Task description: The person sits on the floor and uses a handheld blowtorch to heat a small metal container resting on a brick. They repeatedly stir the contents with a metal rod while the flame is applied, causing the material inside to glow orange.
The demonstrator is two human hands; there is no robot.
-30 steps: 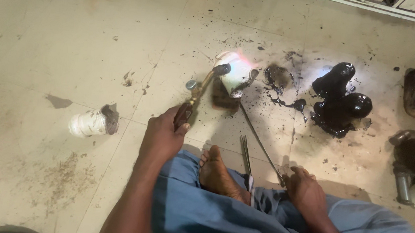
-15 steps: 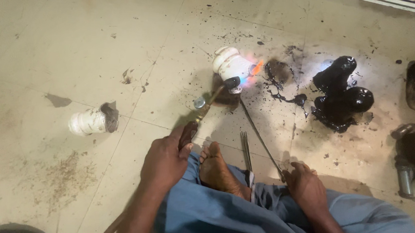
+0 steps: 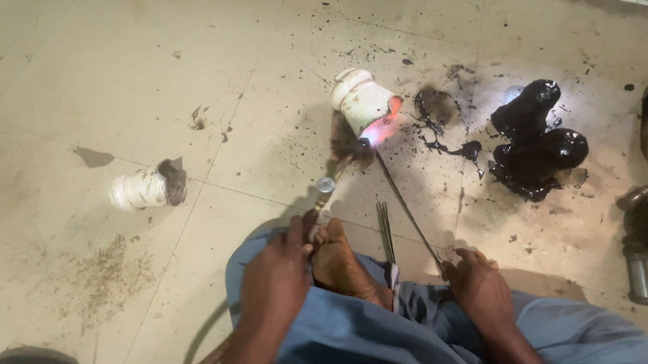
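Sitting on the tiled floor (image 3: pixel 120 54) with one bare foot (image 3: pixel 341 263) tucked in front, the person works on a white cylindrical fitting (image 3: pixel 360 101) that lies tipped on its side. Everything else is best placed from that fitting. Just below its open end, the left hand (image 3: pixel 276 266) is closed around the handle of a gas torch (image 3: pixel 331 186), held long and low so the pinkish flame (image 3: pixel 379 129) plays on the fitting's mouth while the fingers stay well back from the heat. The right hand (image 3: pixel 480 284) grips the near end of a thin metal rod (image 3: pixel 406 207), whose far tip appears to reach the flame, though glare hides the contact. Right of the fitting sits a glossy black lump (image 3: pixel 532 143); well to its left lies a second white fitting (image 3: pixel 145 186).
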